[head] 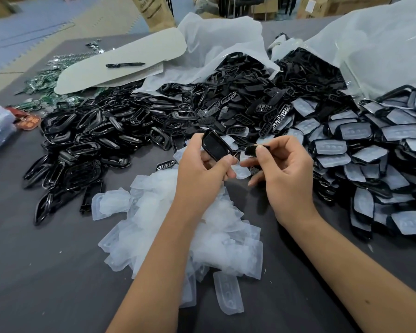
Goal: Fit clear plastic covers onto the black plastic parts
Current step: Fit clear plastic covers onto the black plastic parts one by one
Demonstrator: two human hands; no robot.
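Black shell [214,146] gripped in left hand [202,164], held up over the clear covers [178,227]. Small black piece [256,150] pinched in right hand [283,169], close beside the shell, maybe touching. Looks like joining time. Next: line the two up, push together softly. Done ones [360,150] piled on the right.

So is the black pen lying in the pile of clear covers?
No, the black pen lies on the pale board far behind the clear covers.
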